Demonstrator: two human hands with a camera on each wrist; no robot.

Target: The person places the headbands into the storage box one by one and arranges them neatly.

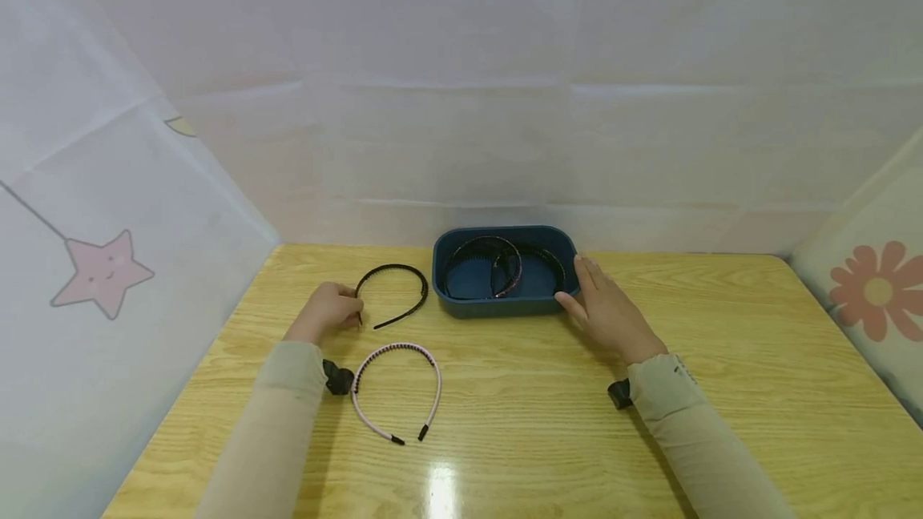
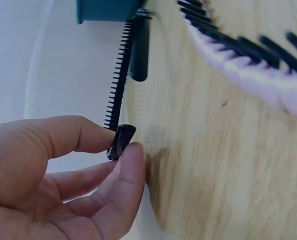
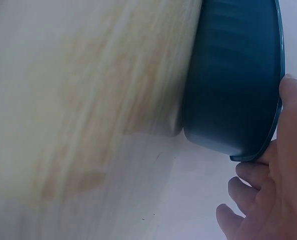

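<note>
My left hand (image 1: 328, 312) pinches one end of a thin black toothed headband (image 1: 392, 267) between thumb and fingers. In the left wrist view, the thumb and fingertips meet at the headband's smooth dark tip (image 2: 124, 140). Beside its far part stands a dark blue bin (image 1: 497, 308), a rounded rectangle holding at least two dark headbands, one with a speckled band (image 1: 520, 267). My right hand (image 1: 609, 315) rests against the bin's right end, fingers extended, thumb at the front corner. The right wrist view shows the thumb and fingers touching its rim (image 3: 282, 60).
A pink headband (image 1: 439, 391) with black teeth and black tips lies on the wooden table (image 1: 519, 423), nearer than the black one. White cloth (image 1: 505, 142) hangs behind the table, and printed cloth stands at both sides.
</note>
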